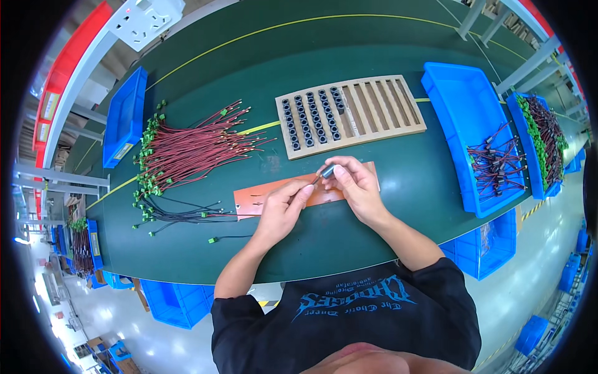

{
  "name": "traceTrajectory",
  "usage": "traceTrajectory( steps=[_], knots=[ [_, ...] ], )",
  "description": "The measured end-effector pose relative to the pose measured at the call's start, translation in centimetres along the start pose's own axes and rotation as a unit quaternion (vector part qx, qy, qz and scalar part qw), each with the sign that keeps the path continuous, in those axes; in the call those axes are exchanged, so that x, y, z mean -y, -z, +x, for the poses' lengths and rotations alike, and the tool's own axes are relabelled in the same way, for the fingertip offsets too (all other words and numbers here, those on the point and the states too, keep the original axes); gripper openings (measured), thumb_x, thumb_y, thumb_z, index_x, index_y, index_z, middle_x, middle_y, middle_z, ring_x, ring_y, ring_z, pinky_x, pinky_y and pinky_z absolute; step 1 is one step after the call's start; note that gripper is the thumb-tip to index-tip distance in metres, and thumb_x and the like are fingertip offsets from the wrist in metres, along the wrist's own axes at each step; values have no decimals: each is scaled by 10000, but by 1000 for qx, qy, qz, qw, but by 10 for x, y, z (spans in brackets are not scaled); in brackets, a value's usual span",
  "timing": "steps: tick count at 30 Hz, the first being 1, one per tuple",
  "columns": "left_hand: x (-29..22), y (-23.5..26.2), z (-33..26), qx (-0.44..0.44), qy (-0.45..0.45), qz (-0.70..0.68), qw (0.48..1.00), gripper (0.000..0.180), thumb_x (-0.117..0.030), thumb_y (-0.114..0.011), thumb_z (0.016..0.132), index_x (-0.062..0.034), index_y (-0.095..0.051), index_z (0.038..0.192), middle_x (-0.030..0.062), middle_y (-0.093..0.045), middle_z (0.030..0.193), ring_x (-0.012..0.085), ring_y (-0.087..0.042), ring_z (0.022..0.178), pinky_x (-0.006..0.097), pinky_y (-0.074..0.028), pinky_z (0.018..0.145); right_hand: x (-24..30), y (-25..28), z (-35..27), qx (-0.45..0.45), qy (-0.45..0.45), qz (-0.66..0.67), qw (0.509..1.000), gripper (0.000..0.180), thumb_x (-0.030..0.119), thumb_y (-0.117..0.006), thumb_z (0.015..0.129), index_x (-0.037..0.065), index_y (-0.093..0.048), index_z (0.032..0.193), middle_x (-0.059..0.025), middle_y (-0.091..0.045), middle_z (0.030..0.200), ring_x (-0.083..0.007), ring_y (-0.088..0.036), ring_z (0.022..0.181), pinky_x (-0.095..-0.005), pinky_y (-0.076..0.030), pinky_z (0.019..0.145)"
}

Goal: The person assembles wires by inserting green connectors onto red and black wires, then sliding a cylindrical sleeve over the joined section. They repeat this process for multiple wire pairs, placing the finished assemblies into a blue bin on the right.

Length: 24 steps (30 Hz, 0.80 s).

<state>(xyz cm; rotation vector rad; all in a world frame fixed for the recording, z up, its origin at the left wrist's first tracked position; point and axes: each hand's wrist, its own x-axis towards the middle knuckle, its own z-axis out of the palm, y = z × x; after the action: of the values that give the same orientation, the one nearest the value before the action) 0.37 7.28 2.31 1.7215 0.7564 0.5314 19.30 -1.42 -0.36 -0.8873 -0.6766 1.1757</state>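
Observation:
Over an orange board [248, 198], my two hands meet in front of me. My left hand [283, 209] pinches the end of a thin wire [317, 179]. Between the fingers of my right hand [360, 193] is a short dark cylindrical core [328, 171]. The wire's end is right at the core; whether it has passed inside cannot be seen. Beyond the board, a wooden rack [352, 145] holds rows of upright black hollow cores [308, 118] in its left part. Left of the board lie a big bundle of dark red wires [193, 146] and several black wires [180, 210], with green connectors [149, 187].
A blue bin [445, 93] at the right holds wires with black cores [498, 165]. Beside it, another blue bin [520, 134] is full of wires with green connectors. A blue tray [126, 118] stands at the far left. A power strip [146, 22] hangs at upper left.

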Motion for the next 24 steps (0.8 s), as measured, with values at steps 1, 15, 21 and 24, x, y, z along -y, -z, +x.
traceTrajectory(
  steps=[1,15,21,24],
  knots=[
    [0,0,0,2,-6,2,1000,218,-144,-617,1065,19,-730,1156,6,-597,821,73,-518,712,246,-435,636,-1,0,1,6,5,-3,1000,302,226,-551,1105,24,-586,1326,-84,-704,1154,-113,-655,989,-279,-553,905],
    [-1,-2,2,-3,-83,76,994,180,-113,-669,1023,35,-745,1092,52,-595,764,112,-526,698,286,-446,634,1,3,-4,7,-56,14,998,246,173,-536,1104,38,-584,1304,-130,-692,1234,-140,-668,1004,-306,-571,908],
    [4,0,-2,40,9,-128,991,493,41,-626,987,-57,-421,1425,95,-624,1013,134,-612,848,299,-511,757,3,-3,-5,109,22,-65,992,284,122,-569,1080,22,-571,1346,-98,-696,1244,-116,-651,986,-295,-554,858],
    [-4,-4,0,57,-11,-199,978,687,117,-595,954,-98,-248,1506,125,-591,1147,163,-628,936,323,-533,853,4,-5,-6,116,-34,-20,993,322,151,-565,1088,12,-590,1377,-83,-696,1195,-113,-650,975,-294,-555,862]
  ],
)
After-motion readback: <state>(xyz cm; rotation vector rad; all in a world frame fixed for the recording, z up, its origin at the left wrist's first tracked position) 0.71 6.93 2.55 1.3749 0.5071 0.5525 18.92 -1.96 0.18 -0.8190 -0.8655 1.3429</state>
